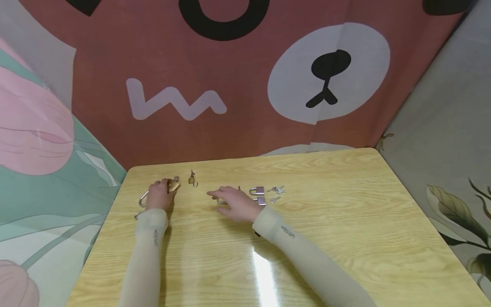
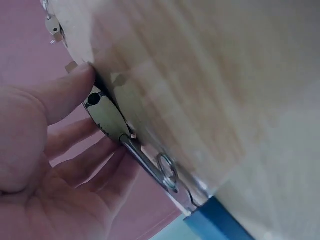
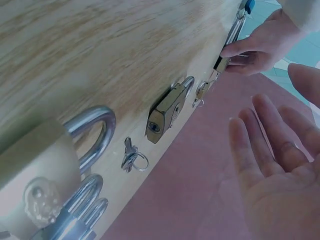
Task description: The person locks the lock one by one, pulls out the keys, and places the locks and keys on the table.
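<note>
Closest to the person, by the left edge of the worktop (image 1: 326, 264), is a blue lock (image 2: 215, 220). The right hand (image 1: 238, 204) is farther right, fingers straight, thumb well apart, holding nothing. A gold lock (image 3: 167, 112) lies by those fingers, not touching them, its loop (image 3: 190, 82) pointing to the left edge. The right hand is nearer to it than the left. The left hand (image 1: 159, 196) pinches a long lock (image 1: 174, 185) between thumb and fingers, near the far left corner. That one's loop points left too, its other end towards the right hand. Near the far edge is a small lock (image 1: 192, 181).
</note>
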The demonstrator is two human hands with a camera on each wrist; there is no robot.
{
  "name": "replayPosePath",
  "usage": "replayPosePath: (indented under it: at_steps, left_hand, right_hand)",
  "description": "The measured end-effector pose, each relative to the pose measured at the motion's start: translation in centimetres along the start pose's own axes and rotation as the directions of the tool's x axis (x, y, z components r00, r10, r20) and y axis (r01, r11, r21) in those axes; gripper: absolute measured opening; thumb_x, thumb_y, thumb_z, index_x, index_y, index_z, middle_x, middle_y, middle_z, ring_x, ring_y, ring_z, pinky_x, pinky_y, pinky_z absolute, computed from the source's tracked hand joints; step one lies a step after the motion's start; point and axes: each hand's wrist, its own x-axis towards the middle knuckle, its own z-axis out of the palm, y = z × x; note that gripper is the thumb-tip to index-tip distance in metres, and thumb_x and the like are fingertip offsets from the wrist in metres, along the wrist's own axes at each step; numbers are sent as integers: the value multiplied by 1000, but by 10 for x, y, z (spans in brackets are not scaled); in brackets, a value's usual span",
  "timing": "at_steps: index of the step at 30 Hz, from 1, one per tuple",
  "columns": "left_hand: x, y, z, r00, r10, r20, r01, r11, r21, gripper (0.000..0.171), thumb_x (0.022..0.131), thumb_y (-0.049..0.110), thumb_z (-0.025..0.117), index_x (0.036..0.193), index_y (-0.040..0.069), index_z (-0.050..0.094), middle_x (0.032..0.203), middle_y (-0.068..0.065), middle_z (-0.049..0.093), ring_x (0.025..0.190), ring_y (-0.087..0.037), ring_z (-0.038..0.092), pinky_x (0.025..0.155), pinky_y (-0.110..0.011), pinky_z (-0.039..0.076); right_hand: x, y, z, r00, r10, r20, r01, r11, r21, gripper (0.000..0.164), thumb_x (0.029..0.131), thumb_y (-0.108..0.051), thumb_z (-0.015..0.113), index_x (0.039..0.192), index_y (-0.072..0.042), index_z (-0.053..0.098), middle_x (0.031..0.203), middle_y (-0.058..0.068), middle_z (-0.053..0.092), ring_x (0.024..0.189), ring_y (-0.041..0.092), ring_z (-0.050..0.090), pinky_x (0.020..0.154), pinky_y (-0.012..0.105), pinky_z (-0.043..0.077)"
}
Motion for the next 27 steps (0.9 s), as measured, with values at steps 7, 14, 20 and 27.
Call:
replayPosePath:
  at_steps: [7,14,20,27]
  left_hand:
    - [-12,1,-7,994,58,-94,-51,996,76,51,90,13,69,131,-11,50,118,-40,54,107,-54,47,93,-64,46]
    - [-18,14,-17,947,178,-267,-155,982,105,52,87,9,71,132,-10,51,117,-36,56,106,-52,48,96,-63,44]
    - [-28,55,-35,916,273,-292,-240,960,146,53,89,12,70,133,-8,50,122,-32,57,109,-49,49,97,-61,45]
    - [-54,118,-36,826,466,-317,-416,883,216,56,85,16,76,133,-3,53,120,-27,60,108,-44,53,93,-55,52]
  right_hand:
    - [-5,4,-9,1000,27,-9,-27,998,55,58,98,-29,60,151,-23,37,127,3,63,119,19,53,102,42,50]
    - [-14,12,-22,994,75,-79,-69,995,75,66,96,-26,63,153,-27,31,125,-3,64,121,14,50,100,42,50]
    - [-20,17,-29,990,92,-105,-79,988,130,63,97,-30,60,153,-31,31,126,-6,62,105,14,57,90,38,52]
    - [-22,20,-36,973,129,-193,-72,958,278,57,99,-33,58,151,-21,37,128,6,63,111,16,58,99,42,53]
